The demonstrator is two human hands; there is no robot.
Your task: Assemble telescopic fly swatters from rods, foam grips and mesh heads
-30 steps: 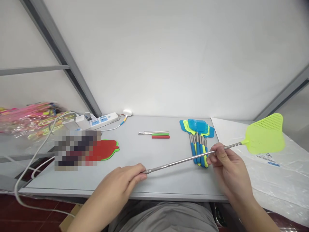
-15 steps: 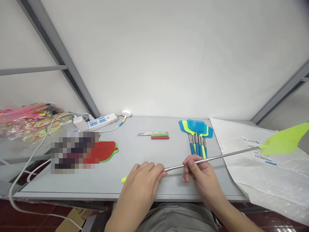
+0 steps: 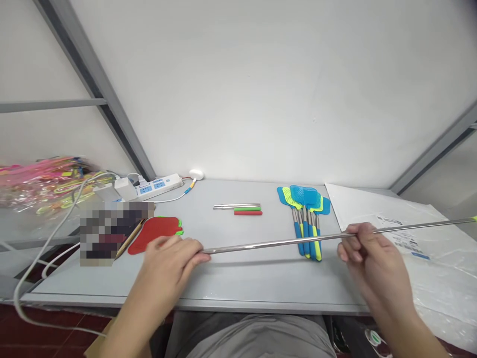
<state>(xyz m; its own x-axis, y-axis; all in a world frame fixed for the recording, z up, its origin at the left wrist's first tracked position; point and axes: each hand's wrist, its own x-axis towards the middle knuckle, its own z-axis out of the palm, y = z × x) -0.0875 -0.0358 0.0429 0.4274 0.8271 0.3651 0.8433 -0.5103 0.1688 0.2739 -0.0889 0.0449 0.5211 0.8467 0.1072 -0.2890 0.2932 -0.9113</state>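
Observation:
A telescopic fly swatter [image 3: 268, 244] stretches across the view, its metal rod drawn out long above the table. My left hand [image 3: 173, 256] is closed round its handle end and hides the grip. Farther along, my right hand [image 3: 367, 246] pinches the rod between thumb and fingers. Only a sliver of the yellow-green head shows at the right edge. Behind the rod lies a group of blue and yellow fly swatters [image 3: 305, 199]. Metal rods [image 3: 231, 205] with a green handle [image 3: 247, 209] and a red handle [image 3: 248, 213] rest at mid-table.
Red and green swatter heads [image 3: 156, 233] lie at the left beside a blurred-out object [image 3: 115, 231]. Behind them are a white power strip [image 3: 162, 185] and cables. Plastic-wrapped colourful items [image 3: 44, 184] sit far left. A white plastic mailer [image 3: 376, 204] covers the table's right side.
My hands have moved apart, left hand leftward and right hand rightward. The rod between them has grown longer, and the swatter's head has slid almost out of view at the right.

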